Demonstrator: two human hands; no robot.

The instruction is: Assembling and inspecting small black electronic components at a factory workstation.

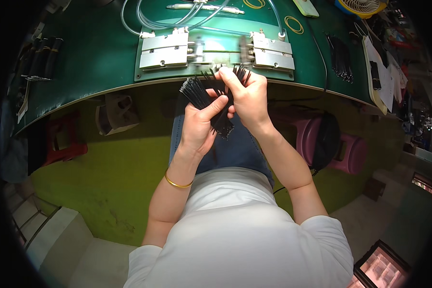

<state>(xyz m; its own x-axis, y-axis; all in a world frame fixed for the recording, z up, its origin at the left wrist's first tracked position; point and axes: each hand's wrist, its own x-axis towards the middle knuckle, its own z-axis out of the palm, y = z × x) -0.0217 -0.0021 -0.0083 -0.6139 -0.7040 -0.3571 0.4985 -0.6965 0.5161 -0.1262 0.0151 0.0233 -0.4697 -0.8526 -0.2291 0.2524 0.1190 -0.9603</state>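
A bundle of thin black wires (193, 91) fans out in my left hand (197, 127), whose fingers are wrapped round it. Its lower ends (222, 128) stick out below my fingers. My right hand (251, 101) is closed beside it, thumb and forefinger pinched together, with black wire ends (242, 73) showing above the knuckles. What lies exactly between those fingertips is hidden. Both hands are just in front of a bench fixture with a left silver block (163, 50) and a right silver block (272, 53). The parts between the blocks are blurred.
Clear air hoses (144, 19) run to the fixture on the green bench (101, 53). A white pen (206, 7) and a yellow rubber band (294, 25) lie behind. More black wire bundles (45, 57) sit left, others (340, 60) right. Pink stools (308, 137) stand below.
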